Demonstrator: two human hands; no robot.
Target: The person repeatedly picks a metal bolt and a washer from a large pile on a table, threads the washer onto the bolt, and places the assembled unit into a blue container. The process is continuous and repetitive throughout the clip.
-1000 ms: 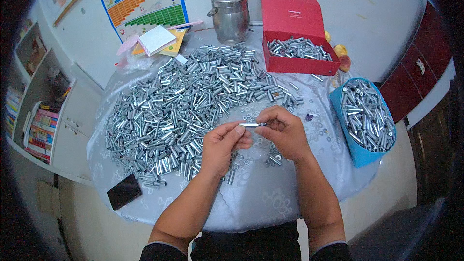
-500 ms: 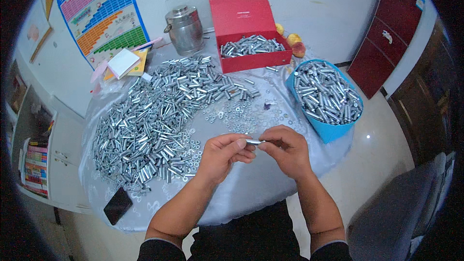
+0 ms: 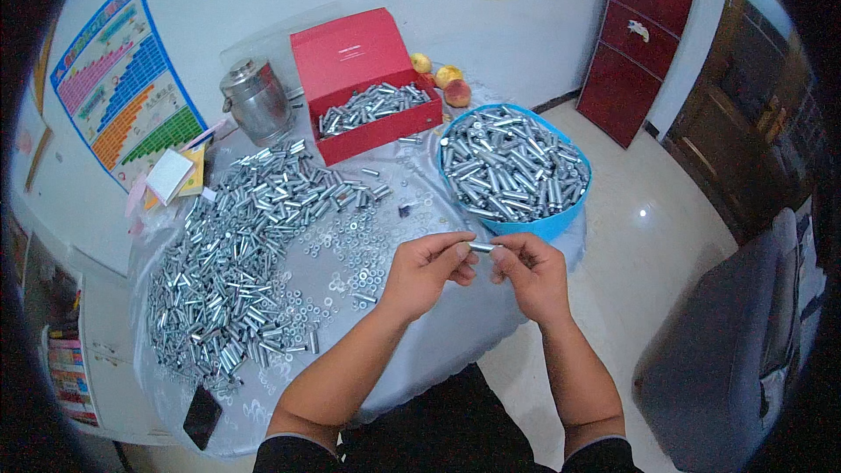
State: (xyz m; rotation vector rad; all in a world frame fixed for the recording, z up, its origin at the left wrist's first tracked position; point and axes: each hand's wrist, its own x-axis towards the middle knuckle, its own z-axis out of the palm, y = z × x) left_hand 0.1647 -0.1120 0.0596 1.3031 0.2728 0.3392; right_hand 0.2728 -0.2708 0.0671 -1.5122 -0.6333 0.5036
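Observation:
Pinched between both hands is one short silver metal anchor bolt point(image 3: 480, 247), lying nearly level. The fingers of my left hand point(image 3: 425, 276) are closed on its left end. My right hand point(image 3: 534, 276) grips the right end with thumb and fingertips. Just beyond my hands stands a light-blue tub point(image 3: 547, 227), heaped with silver bolts point(image 3: 512, 162) of similar look. To the left, a wide pile of loose metal sleeves and bolts point(image 3: 232, 267) covers the table. Small nuts and washers point(image 3: 350, 250) lie scattered between that pile and my left hand.
An open red box point(image 3: 381, 137) of metal pieces stands at the back, beside a steel pot point(image 3: 258, 105) and some fruit point(image 3: 456, 93). A black phone point(image 3: 202, 417) rests at the table's left front edge. At right is a grey chair point(image 3: 718, 333).
The view has swung right, so the table things appear farther left. My hands now appear closer to the blue tub, both still holding the anchor bolt; my right fingers have shifted along it.

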